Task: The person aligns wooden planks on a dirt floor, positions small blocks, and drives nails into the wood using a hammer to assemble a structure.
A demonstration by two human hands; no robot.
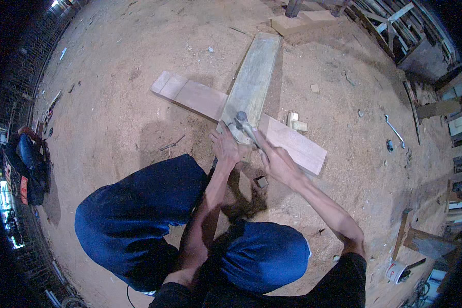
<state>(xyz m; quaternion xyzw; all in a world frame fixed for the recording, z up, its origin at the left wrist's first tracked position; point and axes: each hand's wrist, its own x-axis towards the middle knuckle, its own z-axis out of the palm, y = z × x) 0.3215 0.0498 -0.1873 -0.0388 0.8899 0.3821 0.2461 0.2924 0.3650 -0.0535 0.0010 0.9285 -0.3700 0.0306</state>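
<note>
The long board lies across a pinkish plank, whose two ends come out on both sides of it. At the near end of the long board, the left hand has its fingers on the edge; what is under these fingers is hard to tell. The right hand grips a hammer, whose head is over this same end. To the right of the long board, small wooden blocks lie on the brown ground; much farther right of it lies a wrench.
</note>
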